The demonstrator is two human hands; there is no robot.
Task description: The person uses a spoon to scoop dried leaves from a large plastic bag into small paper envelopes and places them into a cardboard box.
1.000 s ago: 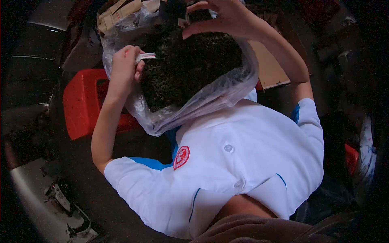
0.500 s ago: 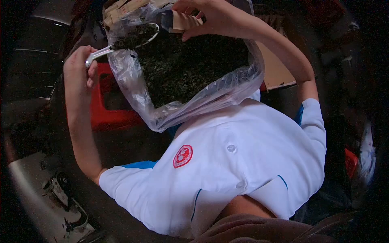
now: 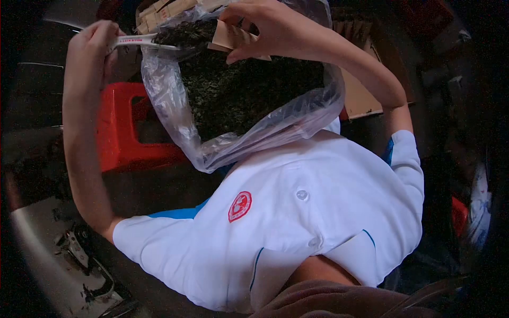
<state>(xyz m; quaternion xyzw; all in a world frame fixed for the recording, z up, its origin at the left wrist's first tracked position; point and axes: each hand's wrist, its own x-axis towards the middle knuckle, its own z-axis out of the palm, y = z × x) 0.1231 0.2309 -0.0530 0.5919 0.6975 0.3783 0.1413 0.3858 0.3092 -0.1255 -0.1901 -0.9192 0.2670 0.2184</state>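
Observation:
My left hand [image 3: 95,45] is closed round the handle of a white spoon [image 3: 135,40] with red print on it. Dark dried leaves [image 3: 185,34] are heaped on the spoon's bowl, which lies right at the mouth of a small brown paper bag [image 3: 230,37]. My right hand [image 3: 275,29] grips that paper bag between thumb and fingers, its opening turned toward the spoon. Both are over a large clear plastic bag [image 3: 167,100], spread wide and filled with more of the loose dark leaves [image 3: 249,90].
Several folded brown paper bags [image 3: 164,13] lie behind the plastic bag. A cardboard box [image 3: 363,93] with more upright packets [image 3: 352,29] stands at the right. At the left is a red plastic stool [image 3: 119,140]. A metal device [image 3: 79,249] is at lower left.
My left hand has moved up and to the left, and the loaded spoon is now level at the paper bag's mouth. The paper bag has tilted toward the spoon.

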